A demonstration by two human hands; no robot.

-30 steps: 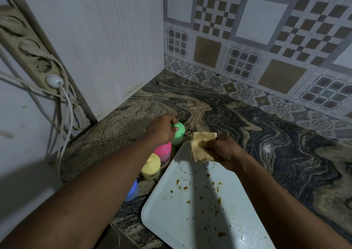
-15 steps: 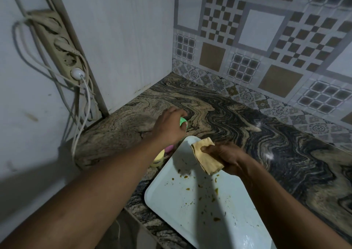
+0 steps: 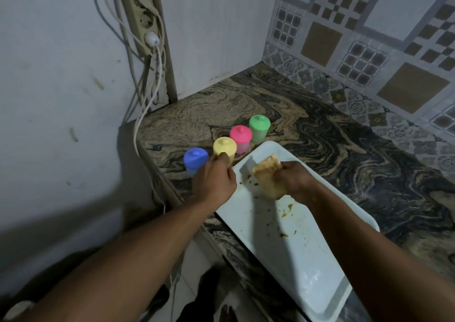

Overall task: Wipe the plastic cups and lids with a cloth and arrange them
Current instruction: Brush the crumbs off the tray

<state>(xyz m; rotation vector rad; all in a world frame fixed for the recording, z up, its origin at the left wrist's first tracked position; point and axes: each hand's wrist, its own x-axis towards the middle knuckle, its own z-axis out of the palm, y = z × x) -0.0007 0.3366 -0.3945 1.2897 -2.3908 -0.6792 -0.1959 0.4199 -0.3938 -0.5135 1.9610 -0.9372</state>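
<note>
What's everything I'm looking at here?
blue lidded plastic cup: one, blue, near end of row
yellow lidded plastic cup: one, yellow, second
pink lidded plastic cup: one, pink, third
green lidded plastic cup: one, green, far end
whitish rectangular tray: one, whitish, smeared, right of cups
folded cloth: one, yellow-tan, over tray
marbled stone counter: one, brown-black, under cups, tray
wall power strip: one, beige, left wall
left grip: one, bare hand, beside yellow cup
right grip: one, bare hand, holding cloth

Both forearms are bare skin from the lower edge of view up to the left hand and right hand (wrists and fingers equally uncovered, fine detail lost to blur).
</note>
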